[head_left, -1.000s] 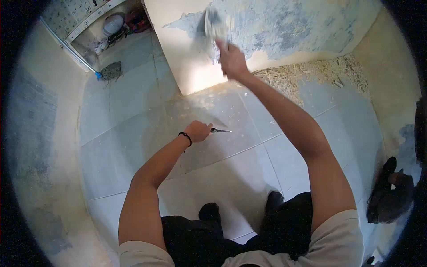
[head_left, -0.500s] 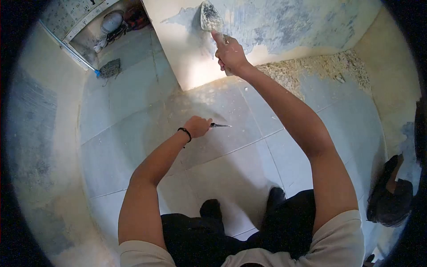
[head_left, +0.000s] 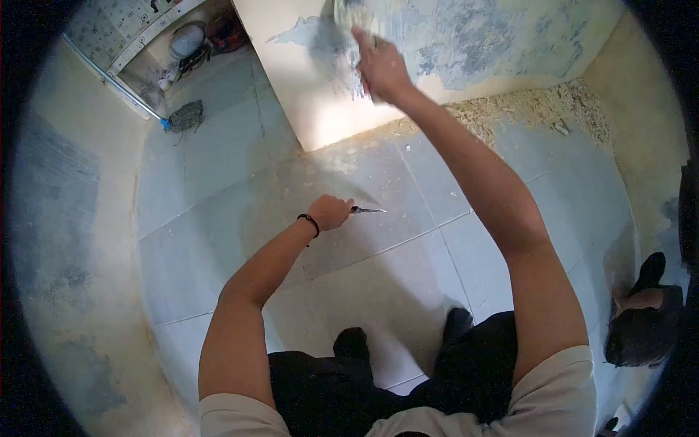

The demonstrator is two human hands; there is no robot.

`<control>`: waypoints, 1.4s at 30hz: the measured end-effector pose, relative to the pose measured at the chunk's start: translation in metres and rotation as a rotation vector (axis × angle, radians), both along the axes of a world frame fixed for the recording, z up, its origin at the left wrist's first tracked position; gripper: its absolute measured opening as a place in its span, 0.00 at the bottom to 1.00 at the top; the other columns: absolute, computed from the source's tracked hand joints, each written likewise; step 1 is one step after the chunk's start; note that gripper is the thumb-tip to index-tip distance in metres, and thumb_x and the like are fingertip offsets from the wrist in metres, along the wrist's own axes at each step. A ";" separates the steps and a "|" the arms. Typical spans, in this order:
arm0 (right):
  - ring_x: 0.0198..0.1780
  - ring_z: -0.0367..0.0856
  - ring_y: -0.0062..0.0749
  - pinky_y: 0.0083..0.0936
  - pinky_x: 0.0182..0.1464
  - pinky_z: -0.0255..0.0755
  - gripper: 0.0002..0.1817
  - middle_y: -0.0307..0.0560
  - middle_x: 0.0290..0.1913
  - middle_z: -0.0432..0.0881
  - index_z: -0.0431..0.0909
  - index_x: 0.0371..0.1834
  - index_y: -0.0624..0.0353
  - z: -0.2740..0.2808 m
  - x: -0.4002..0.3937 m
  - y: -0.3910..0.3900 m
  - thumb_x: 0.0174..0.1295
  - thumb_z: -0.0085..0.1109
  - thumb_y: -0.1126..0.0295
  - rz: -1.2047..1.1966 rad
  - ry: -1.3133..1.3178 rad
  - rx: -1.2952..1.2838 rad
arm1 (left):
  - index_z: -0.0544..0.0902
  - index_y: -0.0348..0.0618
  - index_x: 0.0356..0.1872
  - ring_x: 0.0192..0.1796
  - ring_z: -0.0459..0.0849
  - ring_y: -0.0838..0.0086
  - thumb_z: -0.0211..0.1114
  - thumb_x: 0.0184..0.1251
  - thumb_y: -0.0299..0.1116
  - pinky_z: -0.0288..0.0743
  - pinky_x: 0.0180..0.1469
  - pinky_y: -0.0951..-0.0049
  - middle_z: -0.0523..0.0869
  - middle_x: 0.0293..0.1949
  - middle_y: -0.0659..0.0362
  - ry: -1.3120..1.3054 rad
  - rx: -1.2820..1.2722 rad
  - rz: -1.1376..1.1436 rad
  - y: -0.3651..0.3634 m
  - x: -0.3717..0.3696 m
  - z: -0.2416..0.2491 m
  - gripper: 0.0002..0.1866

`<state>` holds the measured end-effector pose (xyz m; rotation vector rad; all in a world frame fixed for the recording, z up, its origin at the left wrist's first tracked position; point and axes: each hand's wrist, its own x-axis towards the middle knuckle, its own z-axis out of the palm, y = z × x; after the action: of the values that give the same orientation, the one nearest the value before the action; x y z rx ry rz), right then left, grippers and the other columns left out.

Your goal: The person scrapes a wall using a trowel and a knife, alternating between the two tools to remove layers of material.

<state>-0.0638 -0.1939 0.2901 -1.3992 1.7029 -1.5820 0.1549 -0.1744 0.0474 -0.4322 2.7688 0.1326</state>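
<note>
High up against the wall, my right hand (head_left: 384, 71) is closed round the handle of a trowel. Its blade (head_left: 354, 14) is pale and blurred, partly past the top edge of the view, and lies over the patchy wall (head_left: 473, 44), where paint has come off in blue-grey areas. My left hand (head_left: 331, 212), with a dark bracelet at the wrist, is closed on a slim pointed tool, perhaps a knife. The tool's thin metal blade (head_left: 370, 210) points right, above the tiled floor (head_left: 364, 266). Its handle is mostly hidden in the fist.
Pale scrapings (head_left: 531, 109) lie along the wall's foot. A mop (head_left: 183, 116) rests on the floor at the upper left, near a rounded grey object (head_left: 187, 40) in a recess. At the right edge is part of another person (head_left: 644, 328). My feet are below.
My right hand and the trowel have moved up the wall, so the blade is partly cut off. My left hand barely shifts in view. The person at the right has changed position slightly.
</note>
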 end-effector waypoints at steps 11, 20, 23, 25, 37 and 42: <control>0.14 0.70 0.24 0.26 0.16 0.70 0.34 0.41 0.17 0.70 0.72 0.32 0.64 -0.027 0.014 0.017 0.66 0.49 0.36 0.026 -0.176 0.172 | 0.75 0.42 0.44 0.31 0.85 0.53 0.54 0.73 0.44 0.76 0.34 0.51 0.85 0.27 0.51 0.057 -0.001 0.026 -0.010 0.002 -0.012 0.14; 0.14 0.74 0.27 0.28 0.17 0.71 0.36 0.43 0.17 0.73 0.71 0.31 0.65 -0.033 0.007 0.009 0.66 0.47 0.34 -0.023 -0.012 0.197 | 0.74 0.42 0.43 0.28 0.85 0.52 0.55 0.72 0.46 0.76 0.32 0.50 0.84 0.24 0.50 0.088 0.017 -0.001 -0.005 -0.003 -0.014 0.16; 0.14 0.74 0.29 0.29 0.17 0.71 0.36 0.45 0.17 0.74 0.71 0.30 0.66 0.004 0.006 -0.009 0.68 0.46 0.35 0.017 -0.159 0.001 | 0.74 0.42 0.43 0.30 0.85 0.53 0.54 0.72 0.45 0.76 0.34 0.51 0.84 0.25 0.51 0.056 0.038 0.007 -0.002 0.001 -0.008 0.15; 0.13 0.74 0.29 0.29 0.17 0.70 0.35 0.45 0.17 0.73 0.72 0.31 0.66 0.004 0.010 0.000 0.68 0.46 0.36 0.009 -0.078 0.056 | 0.75 0.41 0.44 0.32 0.86 0.55 0.53 0.73 0.42 0.76 0.36 0.54 0.85 0.27 0.52 0.029 0.018 0.003 -0.002 0.001 0.000 0.14; 0.14 0.76 0.29 0.30 0.15 0.74 0.35 0.45 0.16 0.73 0.72 0.31 0.66 -0.029 0.022 0.016 0.67 0.47 0.37 0.039 -0.155 0.203 | 0.75 0.41 0.43 0.34 0.86 0.54 0.54 0.72 0.40 0.77 0.39 0.54 0.85 0.27 0.50 0.034 0.005 0.048 -0.010 0.001 0.001 0.13; 0.15 0.71 0.25 0.28 0.16 0.70 0.33 0.41 0.17 0.71 0.73 0.34 0.63 -0.050 0.031 0.029 0.67 0.49 0.37 0.016 -0.134 0.316 | 0.76 0.41 0.43 0.33 0.86 0.54 0.54 0.72 0.41 0.77 0.37 0.54 0.85 0.27 0.50 0.058 0.008 -0.005 -0.003 -0.001 0.006 0.13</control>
<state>-0.0330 -0.1645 0.2401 -1.1227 1.7635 -1.2965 0.1538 -0.1772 0.0530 -0.4262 2.8250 0.1567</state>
